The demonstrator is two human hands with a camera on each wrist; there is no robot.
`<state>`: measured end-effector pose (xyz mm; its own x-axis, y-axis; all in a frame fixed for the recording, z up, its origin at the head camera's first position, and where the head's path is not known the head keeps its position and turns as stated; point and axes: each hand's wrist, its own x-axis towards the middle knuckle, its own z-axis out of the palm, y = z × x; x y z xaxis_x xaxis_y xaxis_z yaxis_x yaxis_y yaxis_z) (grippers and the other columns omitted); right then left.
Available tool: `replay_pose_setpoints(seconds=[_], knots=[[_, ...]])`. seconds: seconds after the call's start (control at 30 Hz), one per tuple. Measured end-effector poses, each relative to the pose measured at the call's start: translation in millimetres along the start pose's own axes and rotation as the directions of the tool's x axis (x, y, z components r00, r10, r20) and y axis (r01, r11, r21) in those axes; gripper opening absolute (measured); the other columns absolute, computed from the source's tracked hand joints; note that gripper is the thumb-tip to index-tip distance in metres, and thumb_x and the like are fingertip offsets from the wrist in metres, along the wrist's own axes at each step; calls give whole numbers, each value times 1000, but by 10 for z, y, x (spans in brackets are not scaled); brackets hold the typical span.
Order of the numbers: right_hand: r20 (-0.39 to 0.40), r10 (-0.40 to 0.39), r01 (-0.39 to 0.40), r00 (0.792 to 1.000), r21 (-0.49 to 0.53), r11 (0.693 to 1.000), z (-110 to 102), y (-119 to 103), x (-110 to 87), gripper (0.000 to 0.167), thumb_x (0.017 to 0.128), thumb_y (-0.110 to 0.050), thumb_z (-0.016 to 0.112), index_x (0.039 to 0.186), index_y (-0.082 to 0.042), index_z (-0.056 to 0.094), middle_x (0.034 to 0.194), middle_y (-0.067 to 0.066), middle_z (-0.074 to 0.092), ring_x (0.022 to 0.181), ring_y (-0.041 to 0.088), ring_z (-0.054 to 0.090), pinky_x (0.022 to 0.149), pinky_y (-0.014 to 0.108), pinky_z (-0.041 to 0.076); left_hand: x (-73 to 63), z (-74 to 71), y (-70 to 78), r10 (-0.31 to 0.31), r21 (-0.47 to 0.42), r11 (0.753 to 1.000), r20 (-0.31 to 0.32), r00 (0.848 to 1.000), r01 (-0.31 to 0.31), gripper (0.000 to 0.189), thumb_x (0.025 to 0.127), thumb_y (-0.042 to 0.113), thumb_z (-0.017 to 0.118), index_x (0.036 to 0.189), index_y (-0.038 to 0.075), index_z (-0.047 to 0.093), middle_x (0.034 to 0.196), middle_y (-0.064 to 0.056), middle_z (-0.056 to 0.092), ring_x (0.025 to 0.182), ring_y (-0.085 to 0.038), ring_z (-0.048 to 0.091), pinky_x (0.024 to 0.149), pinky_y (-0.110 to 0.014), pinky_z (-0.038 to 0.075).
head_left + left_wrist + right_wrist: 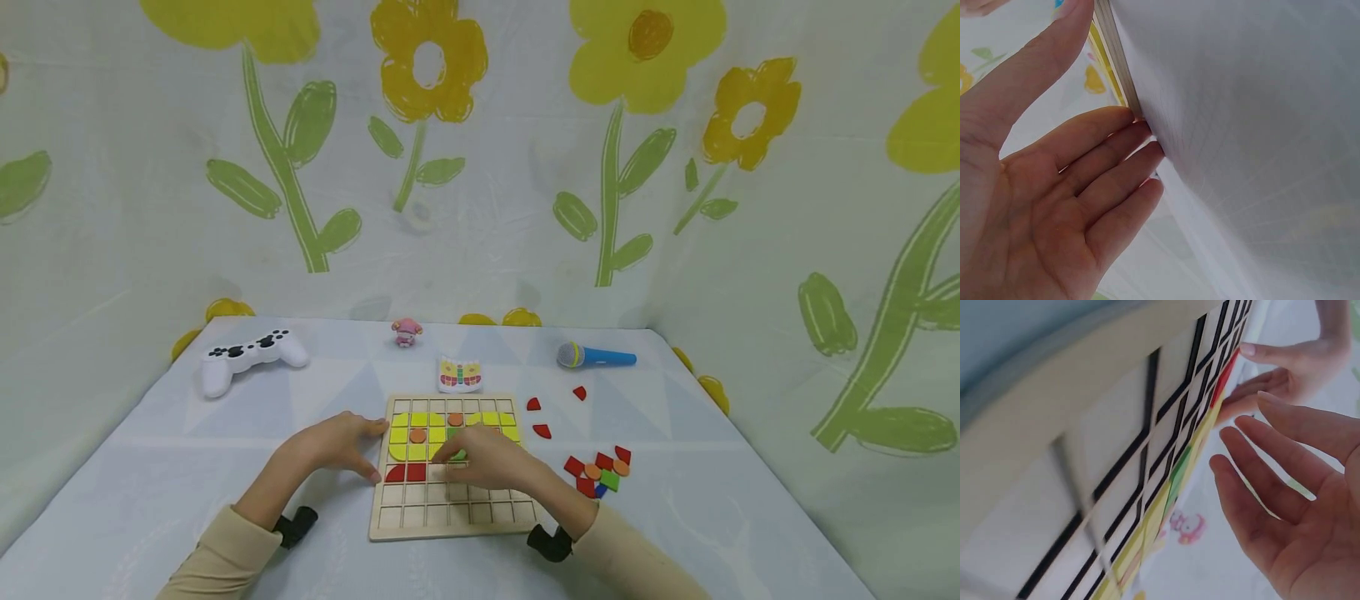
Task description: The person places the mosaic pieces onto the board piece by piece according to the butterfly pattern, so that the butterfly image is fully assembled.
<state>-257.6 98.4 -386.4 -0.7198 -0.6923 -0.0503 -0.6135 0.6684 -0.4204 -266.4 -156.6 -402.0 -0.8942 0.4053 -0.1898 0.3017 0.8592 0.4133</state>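
A square wooden grid board lies on the table, with yellow tiles, orange discs and green tiles in its upper rows. Below them, two red tiles sit at the left of a row. My left hand touches the board's left edge with fingertips and thumb; the left wrist view shows its fingers extended against that edge. Over the middle of the board is my right hand, which covers some tiles. In the right wrist view its fingers are loosely bent and hold nothing.
Several loose red, orange, green and blue pieces lie right of the board, with red quarter-round ones nearer it. Behind stand a butterfly pattern card, a pink figurine, a white game controller and a blue toy microphone.
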Motion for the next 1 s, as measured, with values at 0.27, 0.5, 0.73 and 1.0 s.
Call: replay_pose_setpoints(seconds=[0.27,0.5,0.73,1.0], knots=[[-82,-3,5,997,24,1000,-107,302,-311,21,84,-14,76,105,-12,75,103,-6,71,105,17,62,83,27,52,-2,-5,4,-9,3,1000,-2,1000,9,82,68,32,88,137,3,54,136,-17,54,118,-34,50,95,-52,44],[-119,56,-49,991,56,997,-229,557,-621,20,84,-9,74,103,-7,73,98,1,70,93,21,61,80,38,55,2,-2,0,-13,10,1000,-4,1000,13,83,68,33,88,137,4,53,135,-18,55,114,-31,51,93,-51,45],[-160,68,-63,985,39,997,-276,855,-901,19,81,-4,75,100,-6,73,93,0,70,85,20,61,72,31,55,1,2,9,-18,-3,1000,0,1000,18,83,68,33,88,138,4,53,135,-18,54,114,-30,51,94,-51,44],[-166,132,-126,977,47,991,-310,1087,-1092,18,81,-5,76,98,-5,72,90,0,68,82,20,62,67,23,53,-7,2,27,-24,1,1000,2,1000,24,83,68,33,88,138,4,53,135,-19,54,114,-31,51,94,-51,45]])
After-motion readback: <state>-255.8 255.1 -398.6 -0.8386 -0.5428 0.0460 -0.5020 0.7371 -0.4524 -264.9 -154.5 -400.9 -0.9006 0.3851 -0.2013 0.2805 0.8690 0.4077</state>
